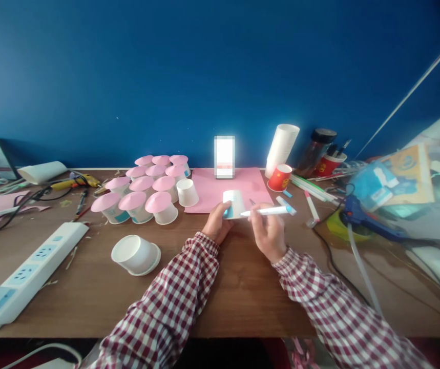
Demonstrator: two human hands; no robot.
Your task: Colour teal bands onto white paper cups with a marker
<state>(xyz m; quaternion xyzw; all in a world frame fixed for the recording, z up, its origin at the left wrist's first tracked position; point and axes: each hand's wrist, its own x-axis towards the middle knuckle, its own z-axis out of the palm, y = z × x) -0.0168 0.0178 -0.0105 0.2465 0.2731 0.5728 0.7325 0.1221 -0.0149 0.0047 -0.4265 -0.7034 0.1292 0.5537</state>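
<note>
My left hand (218, 223) grips a white paper cup (236, 203) that has a blue patch on its side, over the front edge of a pink sheet (243, 179). Pinched in my right hand (268, 230) is a white marker pen (269, 210), its tip close to the cup's right side. Whether the tip touches the cup I cannot tell. To the left stand several white cups topped with pink paper cones (158, 202). A plain white cup (187, 192) stands beside them. Nearer me, another white cup (135, 253) sits on the wooden table.
A power strip (43, 261) lies at the left, with a yellow glue gun (76, 181) behind it. At the back right are a tall stack of white cups (283, 146), a red cup (279, 177) and a dark-lidded jar (317, 148). A blue glue gun (369, 220) with a cable lies farther right.
</note>
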